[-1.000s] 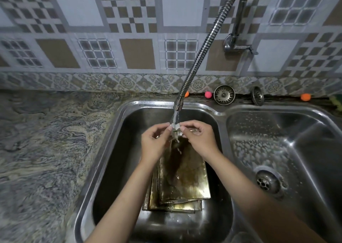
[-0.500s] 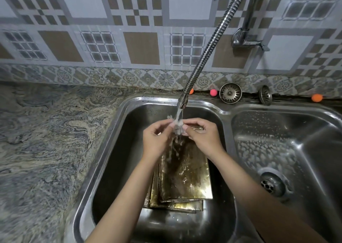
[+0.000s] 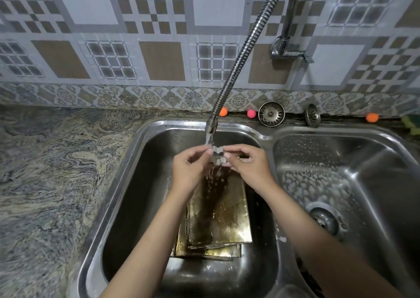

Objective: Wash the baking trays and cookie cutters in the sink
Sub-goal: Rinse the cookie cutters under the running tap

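- The marbled stone worktop [image 3: 52, 172] fills the left side and runs behind the sink along a patterned tiled wall [image 3: 159, 36].
- A steel double sink [image 3: 127, 184] is set into it; the right basin [image 3: 354, 172] is beaded with water around its drain [image 3: 323, 220].
- In the left basin lies a stack of gold-coloured baking trays [image 3: 220, 220], flat on the bottom, wet and streaked brown.
- A flexible metal tap hose [image 3: 245, 47] slants down from the wall; water falls from its nozzle [image 3: 211, 126] onto the cutter and splashes on the trays below.
- The left hand [image 3: 191, 170] and right hand [image 3: 247, 166] meet above the far end of the trays, directly under the stream.
- Two sink strainers [image 3: 271, 113] lean at the back ledge, with small orange and pink balls [image 3: 251, 113] beside them.
- The cookie cutter [image 3: 217, 154], a small metal piece with lobed edges, is held between both hands: the fingers [image 3: 208, 152] of the left pinch its left side, those of the right pinch its right side.
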A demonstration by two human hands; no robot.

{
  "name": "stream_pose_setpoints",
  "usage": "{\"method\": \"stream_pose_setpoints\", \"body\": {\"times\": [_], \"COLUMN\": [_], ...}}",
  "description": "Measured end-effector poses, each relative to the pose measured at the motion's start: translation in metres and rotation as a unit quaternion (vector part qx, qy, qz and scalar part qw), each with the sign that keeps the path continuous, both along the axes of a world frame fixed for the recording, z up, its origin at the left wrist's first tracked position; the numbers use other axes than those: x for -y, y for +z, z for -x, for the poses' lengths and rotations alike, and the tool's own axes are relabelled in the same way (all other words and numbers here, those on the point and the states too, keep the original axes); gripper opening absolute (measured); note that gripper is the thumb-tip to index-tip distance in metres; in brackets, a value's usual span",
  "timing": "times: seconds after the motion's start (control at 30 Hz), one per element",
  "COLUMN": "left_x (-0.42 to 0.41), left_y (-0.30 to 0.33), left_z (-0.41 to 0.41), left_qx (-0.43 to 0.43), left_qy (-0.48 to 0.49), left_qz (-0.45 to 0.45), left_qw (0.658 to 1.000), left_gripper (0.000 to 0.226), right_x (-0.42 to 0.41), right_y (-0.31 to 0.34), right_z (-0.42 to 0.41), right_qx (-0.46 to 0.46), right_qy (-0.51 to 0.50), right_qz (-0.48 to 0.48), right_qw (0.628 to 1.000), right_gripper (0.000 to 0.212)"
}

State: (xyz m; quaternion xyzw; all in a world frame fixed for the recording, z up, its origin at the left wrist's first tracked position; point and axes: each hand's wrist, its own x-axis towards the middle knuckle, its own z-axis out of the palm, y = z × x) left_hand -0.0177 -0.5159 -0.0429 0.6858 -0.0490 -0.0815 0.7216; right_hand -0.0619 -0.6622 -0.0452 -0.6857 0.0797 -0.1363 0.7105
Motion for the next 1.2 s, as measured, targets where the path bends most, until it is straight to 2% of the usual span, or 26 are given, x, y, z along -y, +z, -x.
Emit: {"method": "stream_pose_setpoints", "body": {"times": [0.3,0.63,0.77,1.03,1.2], "left_x": [0.007,-0.020,-0.022,-0.013,-0.010], "left_y": [0.005,0.007,0.007,0.011,0.009], "left_z": [-0.001,-0.019,-0.022,-0.022,-0.024], "left_qx": [-0.010,-0.019,-0.044,-0.050,-0.048], "left_qy": [-0.024,-0.027,-0.016,-0.021,-0.026], "left_qz": [-0.012,-0.047,-0.034,-0.032,-0.044], "left_qw": [1.000,0.998,0.998,0.998,0.998], "left_gripper": [0.016,0.016,0.009,0.017,0.014], "right_x": [0.005,-0.015,-0.017,-0.011,-0.009], "right_y": [0.001,-0.001,-0.002,0.000,0.003], "right_z": [0.003,-0.014,-0.019,-0.017,-0.015], "right_qx": [-0.007,-0.073,-0.082,-0.098,-0.102], "right_qy": [-0.026,0.005,0.010,-0.002,-0.009], "right_qz": [-0.009,-0.007,-0.014,-0.003,-0.013], "right_qw": [1.000,0.997,0.996,0.995,0.995], "right_gripper": [0.018,0.014,0.015,0.013,0.015]}}
